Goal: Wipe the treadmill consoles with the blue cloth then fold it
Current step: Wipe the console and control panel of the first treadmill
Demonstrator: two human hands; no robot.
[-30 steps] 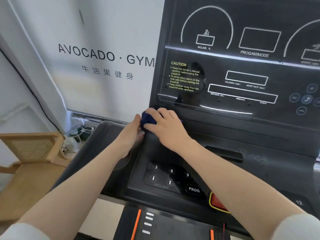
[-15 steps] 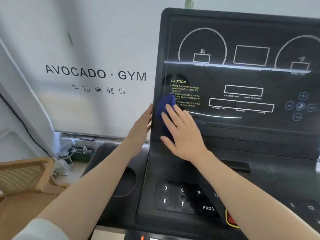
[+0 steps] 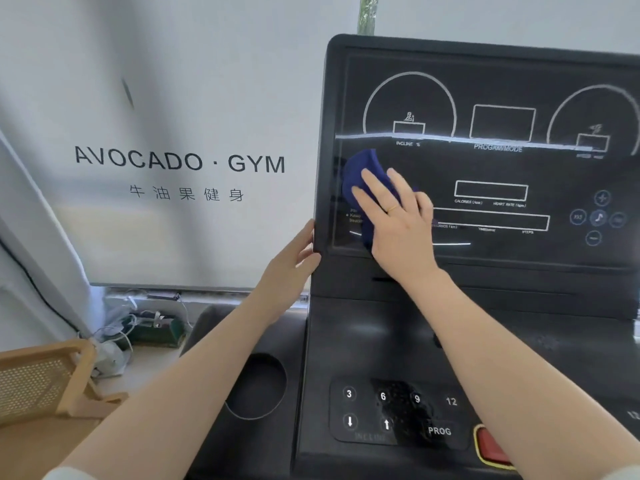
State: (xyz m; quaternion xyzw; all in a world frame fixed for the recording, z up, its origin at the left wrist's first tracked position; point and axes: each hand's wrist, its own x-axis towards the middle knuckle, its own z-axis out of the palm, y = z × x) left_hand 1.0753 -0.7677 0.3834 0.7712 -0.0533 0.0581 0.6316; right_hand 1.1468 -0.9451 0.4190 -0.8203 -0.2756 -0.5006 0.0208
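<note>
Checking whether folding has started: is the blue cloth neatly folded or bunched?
Bunched. The blue cloth lies crumpled in uneven lumps under the right hand, whose straight fingers press it against the console screen.

The cloth (image 3: 360,174) lies flat on the left part of the treadmill console (image 3: 502,81), under the right hand (image 3: 394,216). The left hand (image 3: 291,265) rests on the console's left edge. The keypad (image 3: 388,410) sits below; the cup recess (image 3: 256,386) lies to its left.

left hand (image 3: 292,261): fingers straight, thumb up, arm extended | right hand (image 3: 394,216): flat, fingers spread, palm pressing forward
</note>
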